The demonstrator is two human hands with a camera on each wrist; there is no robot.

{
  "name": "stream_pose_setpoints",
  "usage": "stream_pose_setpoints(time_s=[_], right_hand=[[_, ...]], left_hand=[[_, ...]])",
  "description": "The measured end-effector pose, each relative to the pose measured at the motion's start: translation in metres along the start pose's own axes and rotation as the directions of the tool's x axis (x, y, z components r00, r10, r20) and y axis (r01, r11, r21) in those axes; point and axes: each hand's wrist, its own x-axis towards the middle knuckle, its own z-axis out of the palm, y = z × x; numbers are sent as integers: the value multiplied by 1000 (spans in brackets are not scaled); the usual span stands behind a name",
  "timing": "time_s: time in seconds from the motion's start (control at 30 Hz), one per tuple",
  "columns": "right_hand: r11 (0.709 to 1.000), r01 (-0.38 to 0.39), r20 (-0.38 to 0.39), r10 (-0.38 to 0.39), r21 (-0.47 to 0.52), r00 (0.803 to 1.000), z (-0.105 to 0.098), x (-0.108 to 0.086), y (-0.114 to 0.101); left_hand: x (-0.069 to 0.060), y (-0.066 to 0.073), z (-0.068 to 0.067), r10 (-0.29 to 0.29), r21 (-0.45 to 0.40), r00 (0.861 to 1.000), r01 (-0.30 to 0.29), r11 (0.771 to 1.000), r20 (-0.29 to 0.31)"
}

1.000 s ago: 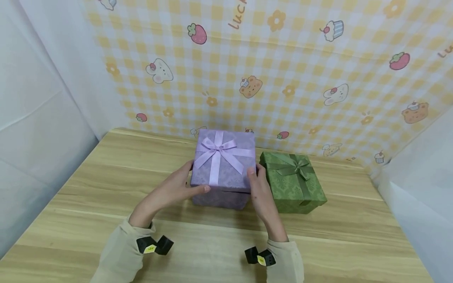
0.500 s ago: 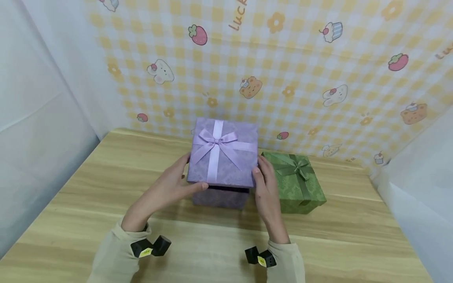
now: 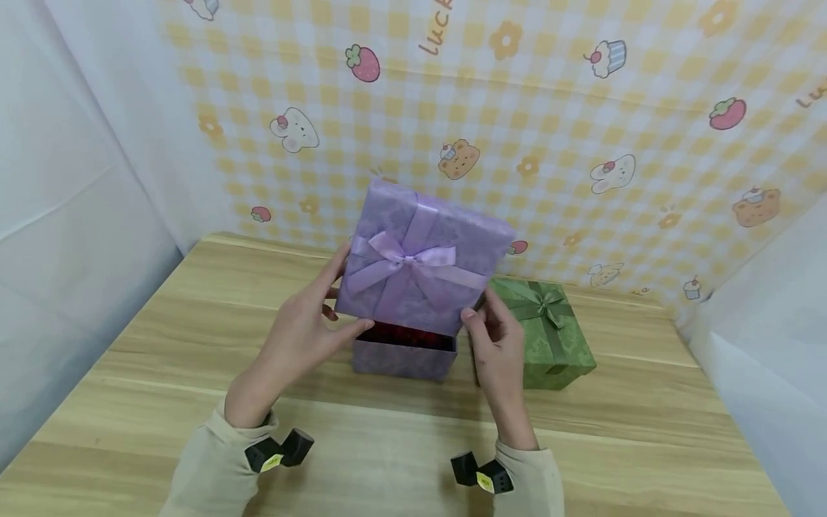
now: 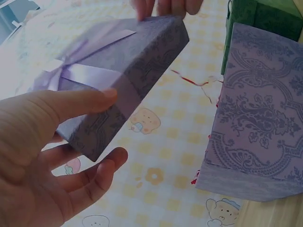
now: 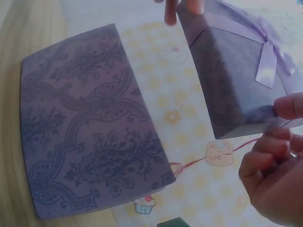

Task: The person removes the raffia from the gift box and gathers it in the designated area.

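A purple patterned gift box lid (image 3: 426, 258) with a lilac ribbon bow is held up and tilted between both hands. The left hand (image 3: 293, 341) grips its left edge, thumb in front and fingers behind. At its lower right corner the right hand (image 3: 497, 345) pinches it between thumb and fingers. Below, partly covered by the lid, stands the purple box base (image 3: 403, 359) with its top uncovered. Dark red contents (image 3: 413, 335) show inside; their kind is unclear. In both wrist views a thin red strand (image 4: 189, 80) shows beside the base.
A green gift box (image 3: 549, 334) with a green bow, lid on, stands just right of the purple base. Behind the wooden table (image 3: 161, 359) hangs a yellow checked cloth (image 3: 413, 108). White fabric walls (image 3: 77, 179) close off the sides.
The purple lid has come up off its base and tilted back, its right side swinging rightward. Dark red contents have come into view. Both hands have moved with the lid.
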Motion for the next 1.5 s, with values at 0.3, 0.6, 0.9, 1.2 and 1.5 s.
stream_pose_setpoints(time_s=[0.3, 0.6, 0.9, 1.2, 1.5], right_hand=[[985, 26, 92, -42, 171, 995, -3, -3, 2], [968, 67, 200, -118, 243, 973, -4, -7, -2], [907, -31, 225, -70, 420, 972, -6, -6, -9], [933, -99, 341, -26, 346, 940, 7, -10, -23], [959, -105, 398, -8, 262, 918, 34, -22, -25]], left_hand=[[1, 4, -4, 20, -202, 999, -12, 979, 42], [-3, 5, -9, 84, -304, 985, -35, 952, 151], [-7, 4, -14, 222, -563, 953, -69, 824, 208], [-8, -3, -27, 134, -715, 962, 79, 694, 236], [-16, -17, -57, 29, -750, 953, 218, 625, 301]])
